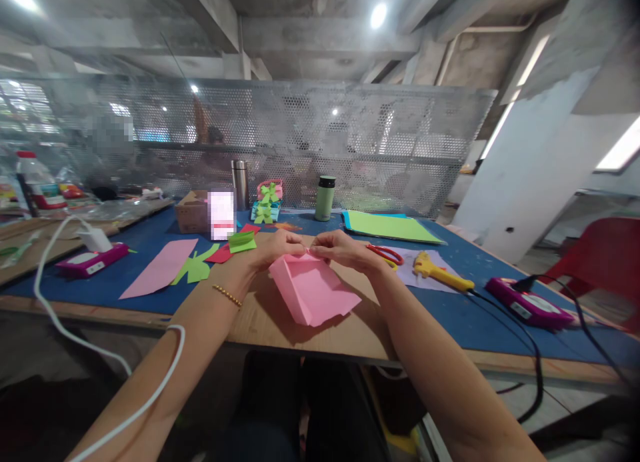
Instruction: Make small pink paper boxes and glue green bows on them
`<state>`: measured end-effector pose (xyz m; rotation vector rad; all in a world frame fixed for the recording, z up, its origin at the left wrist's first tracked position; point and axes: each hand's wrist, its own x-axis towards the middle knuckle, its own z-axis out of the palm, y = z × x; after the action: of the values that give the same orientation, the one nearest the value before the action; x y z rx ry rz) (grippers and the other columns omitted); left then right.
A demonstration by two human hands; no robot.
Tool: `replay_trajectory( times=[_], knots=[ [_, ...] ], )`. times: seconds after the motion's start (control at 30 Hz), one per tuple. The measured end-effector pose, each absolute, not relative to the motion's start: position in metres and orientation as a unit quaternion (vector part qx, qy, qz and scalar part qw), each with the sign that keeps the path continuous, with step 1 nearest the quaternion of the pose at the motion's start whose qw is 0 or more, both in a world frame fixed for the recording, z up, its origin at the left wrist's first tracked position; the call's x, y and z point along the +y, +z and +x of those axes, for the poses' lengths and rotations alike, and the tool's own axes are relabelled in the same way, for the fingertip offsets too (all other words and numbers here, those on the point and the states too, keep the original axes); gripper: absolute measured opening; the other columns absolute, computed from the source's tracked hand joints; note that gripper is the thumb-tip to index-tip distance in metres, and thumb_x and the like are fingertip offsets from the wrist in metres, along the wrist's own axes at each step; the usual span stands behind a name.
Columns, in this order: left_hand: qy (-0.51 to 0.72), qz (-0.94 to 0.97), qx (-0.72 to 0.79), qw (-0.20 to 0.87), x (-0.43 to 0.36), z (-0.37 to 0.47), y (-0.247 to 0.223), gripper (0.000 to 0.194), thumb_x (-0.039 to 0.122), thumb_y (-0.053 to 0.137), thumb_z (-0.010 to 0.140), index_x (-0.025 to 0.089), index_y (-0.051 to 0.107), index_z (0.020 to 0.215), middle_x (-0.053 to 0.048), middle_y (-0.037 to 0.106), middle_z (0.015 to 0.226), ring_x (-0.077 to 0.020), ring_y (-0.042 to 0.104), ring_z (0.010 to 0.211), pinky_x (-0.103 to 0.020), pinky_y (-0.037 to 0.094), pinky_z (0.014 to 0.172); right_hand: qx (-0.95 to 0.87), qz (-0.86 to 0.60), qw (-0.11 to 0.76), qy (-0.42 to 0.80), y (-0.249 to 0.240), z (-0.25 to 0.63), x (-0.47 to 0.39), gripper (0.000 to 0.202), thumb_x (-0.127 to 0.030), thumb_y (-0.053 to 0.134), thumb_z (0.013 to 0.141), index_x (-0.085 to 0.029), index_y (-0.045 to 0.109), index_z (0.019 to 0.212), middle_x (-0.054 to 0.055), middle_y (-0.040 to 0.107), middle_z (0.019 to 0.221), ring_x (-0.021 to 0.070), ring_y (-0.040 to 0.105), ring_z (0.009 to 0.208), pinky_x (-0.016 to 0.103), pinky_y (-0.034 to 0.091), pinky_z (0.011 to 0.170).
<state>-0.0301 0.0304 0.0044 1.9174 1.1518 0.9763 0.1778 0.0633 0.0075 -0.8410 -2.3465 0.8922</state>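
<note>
A creased pink sheet of paper [320, 289], partly folded up along its left side, hangs over a brown board [260, 315] at the table's front. At its far edge my left hand [280, 245] pinches the paper with closed fingers. My right hand [335, 245] pinches the same edge just beside it, the fingertips of both hands nearly meeting. Red-handled scissors [386, 254] lie right of my right hand, partly hidden by it. Near my left wrist are green paper pieces [243, 242] and a red paper piece [219, 254].
A yellow glue gun [440, 273] with a black cord lies at right, near a purple power strip [527, 303]. Another purple strip [94, 259] sits left, its white cable crossing my left forearm. Green paper sheets [395, 227], a green tumbler [325, 199] and a cardboard box [193, 212] stand behind.
</note>
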Motion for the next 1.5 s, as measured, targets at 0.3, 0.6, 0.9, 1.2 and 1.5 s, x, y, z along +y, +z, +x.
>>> replay_trajectory(
  times=[0.3,0.6,0.9,1.2,1.5],
  knots=[
    [0.372,0.734,0.449,0.348,0.030,-0.031,0.004,0.019,0.034,0.062,0.064,0.015,0.066,0.062,0.001,0.054,0.062,-0.0133,0.045,0.061,-0.026,0.030,0.056,-0.864,-0.293,0.237,0.335,0.009,0.179,0.062,0.026,-0.039,0.058,0.084,-0.016,0.060,0.072,-0.004,0.048,0.065,0.0099,0.042,0.059,0.024,0.032,0.056],
    [0.355,0.751,0.418,0.368,0.025,-0.030,0.007,0.039,0.047,0.067,0.069,0.017,0.048,0.054,0.004,0.038,0.057,-0.0098,0.034,0.056,-0.025,0.024,0.053,-0.863,-0.282,0.234,0.347,0.006,0.182,0.066,0.032,-0.044,0.061,0.085,-0.015,0.061,0.072,-0.004,0.046,0.063,0.0088,0.039,0.058,0.023,0.030,0.054],
    [0.342,0.768,0.415,0.347,0.027,-0.032,0.006,0.044,0.054,0.063,0.075,0.018,0.046,0.057,0.004,0.036,0.057,-0.0094,0.031,0.056,-0.025,0.021,0.053,-0.856,-0.290,0.241,0.353,0.003,0.182,0.073,0.035,-0.047,0.062,0.085,-0.015,0.060,0.070,-0.005,0.044,0.061,0.0089,0.038,0.057,0.024,0.031,0.054],
    [0.339,0.782,0.399,0.339,0.027,-0.033,0.006,0.044,0.054,0.063,0.077,0.018,0.046,0.058,0.004,0.036,0.058,-0.0098,0.032,0.057,-0.025,0.021,0.053,-0.861,-0.292,0.243,0.338,0.004,0.181,0.071,0.035,-0.046,0.061,0.085,-0.016,0.058,0.067,-0.005,0.043,0.060,0.0086,0.039,0.056,0.024,0.031,0.053],
    [0.341,0.783,0.376,0.359,0.033,-0.031,0.001,0.040,0.049,0.064,0.076,0.018,0.044,0.060,0.005,0.036,0.060,-0.0088,0.030,0.056,-0.025,0.021,0.052,-0.852,-0.308,0.253,0.339,0.005,0.179,0.069,0.036,-0.047,0.060,0.085,-0.016,0.058,0.067,-0.004,0.048,0.058,0.0098,0.045,0.054,0.024,0.034,0.052]
  ],
)
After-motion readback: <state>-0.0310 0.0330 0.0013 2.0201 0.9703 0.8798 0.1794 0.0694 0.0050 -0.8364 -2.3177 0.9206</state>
